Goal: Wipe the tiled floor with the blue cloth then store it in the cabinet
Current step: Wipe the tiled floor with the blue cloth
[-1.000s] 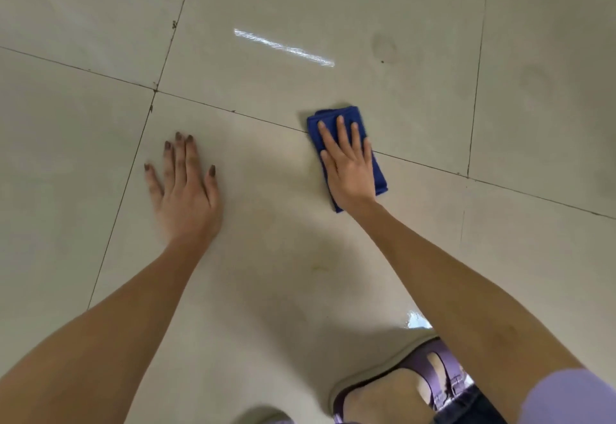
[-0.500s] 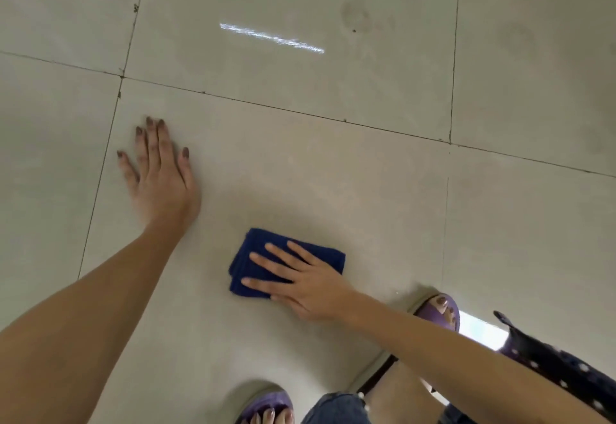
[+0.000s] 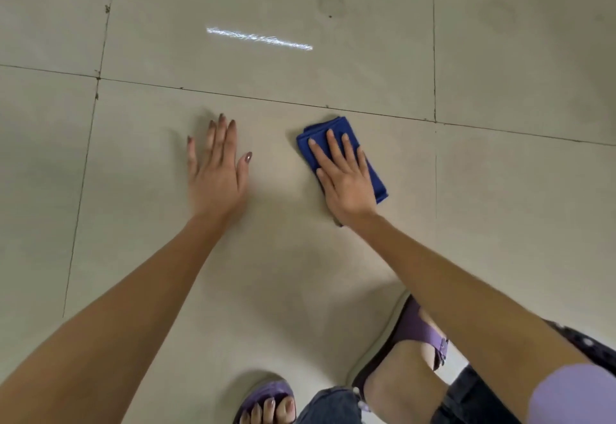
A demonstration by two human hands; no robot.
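Observation:
A folded blue cloth (image 3: 336, 133) lies flat on the pale tiled floor (image 3: 500, 223), just below a grout line. My right hand (image 3: 343, 177) presses down on it with fingers spread, covering its near part. My left hand (image 3: 216, 173) rests flat on the same tile to the left of the cloth, fingers apart, holding nothing. No cabinet is in view.
My two feet in purple sandals (image 3: 410, 333) stand at the bottom edge, below the right arm. Dark grout lines (image 3: 266, 98) cross the floor. A bright streak of reflected light (image 3: 260, 38) shows on the far tile.
My right hand has pushed the cloth away from me and to the right, up near the grout line. The left hand sits closer to the cloth than before.

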